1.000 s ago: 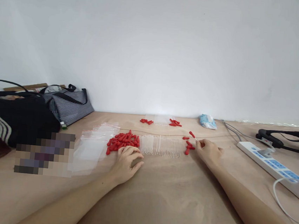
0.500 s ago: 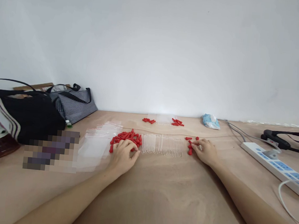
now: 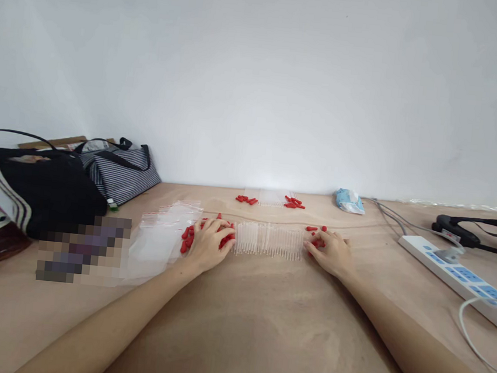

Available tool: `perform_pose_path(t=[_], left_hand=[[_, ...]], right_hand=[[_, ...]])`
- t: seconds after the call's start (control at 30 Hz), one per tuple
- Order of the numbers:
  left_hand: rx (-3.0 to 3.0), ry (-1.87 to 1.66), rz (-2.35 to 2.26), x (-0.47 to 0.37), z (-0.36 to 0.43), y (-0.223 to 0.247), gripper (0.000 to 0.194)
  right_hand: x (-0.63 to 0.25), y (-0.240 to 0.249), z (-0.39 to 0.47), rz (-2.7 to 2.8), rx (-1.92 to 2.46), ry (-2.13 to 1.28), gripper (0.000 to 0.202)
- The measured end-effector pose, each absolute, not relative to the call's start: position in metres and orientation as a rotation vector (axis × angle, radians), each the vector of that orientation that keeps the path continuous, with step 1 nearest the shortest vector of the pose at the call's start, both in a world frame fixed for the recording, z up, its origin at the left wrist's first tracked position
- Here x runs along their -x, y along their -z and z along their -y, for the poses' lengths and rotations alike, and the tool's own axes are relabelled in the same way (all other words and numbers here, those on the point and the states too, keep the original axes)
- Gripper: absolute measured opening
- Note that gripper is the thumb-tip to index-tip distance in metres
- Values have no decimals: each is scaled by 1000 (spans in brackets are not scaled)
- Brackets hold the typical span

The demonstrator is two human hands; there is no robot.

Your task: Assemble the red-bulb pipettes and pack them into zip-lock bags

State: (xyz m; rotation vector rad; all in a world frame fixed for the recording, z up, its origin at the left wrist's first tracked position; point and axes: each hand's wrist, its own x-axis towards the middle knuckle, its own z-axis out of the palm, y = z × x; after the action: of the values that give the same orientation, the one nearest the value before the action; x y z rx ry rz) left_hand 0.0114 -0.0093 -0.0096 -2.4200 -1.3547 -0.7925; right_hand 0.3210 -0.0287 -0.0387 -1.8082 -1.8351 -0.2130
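My left hand [image 3: 210, 245] lies over a pile of small red rubber bulbs [image 3: 187, 236], its fingers spread and curved, covering much of the pile. Its fingertips reach the left end of a row of thin clear pipette tubes [image 3: 268, 240], laid side by side on the table. At the row's right end, my right hand [image 3: 332, 254] rests with thumb and fingers apart, close to a few loose red bulbs [image 3: 312, 229]. Some of these are partly hidden by its fingers. Neither hand visibly lifts anything.
Clear zip bags [image 3: 155, 242] lie left of the pile. Behind, near the wall, are more red bulbs [image 3: 294, 202] with a clear bag [image 3: 271, 197]. A tissue pack [image 3: 349, 201], power strip [image 3: 455, 271] and cables stand right; a striped bag [image 3: 127, 169] and dark bag [image 3: 60, 198] left.
My left hand has shifted right over the pile, fingers stretching toward the tubes. My right hand has moved slightly left toward the row's right end.
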Motion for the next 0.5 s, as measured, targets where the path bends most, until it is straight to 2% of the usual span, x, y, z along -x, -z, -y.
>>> perform_pose_path(t=[0.17, 0.33, 0.5], left_hand=[[2519, 762, 1236, -36, 20, 9, 9], [2505, 718, 1457, -70, 11, 7, 17], [2447, 616, 1671, -102, -3, 5, 24]], right_hand=[[-314, 35, 33, 1840, 1970, 116, 24], [-309, 37, 36, 1898, 1936, 121, 14], [-304, 43, 38, 1857, 1760, 141, 29]])
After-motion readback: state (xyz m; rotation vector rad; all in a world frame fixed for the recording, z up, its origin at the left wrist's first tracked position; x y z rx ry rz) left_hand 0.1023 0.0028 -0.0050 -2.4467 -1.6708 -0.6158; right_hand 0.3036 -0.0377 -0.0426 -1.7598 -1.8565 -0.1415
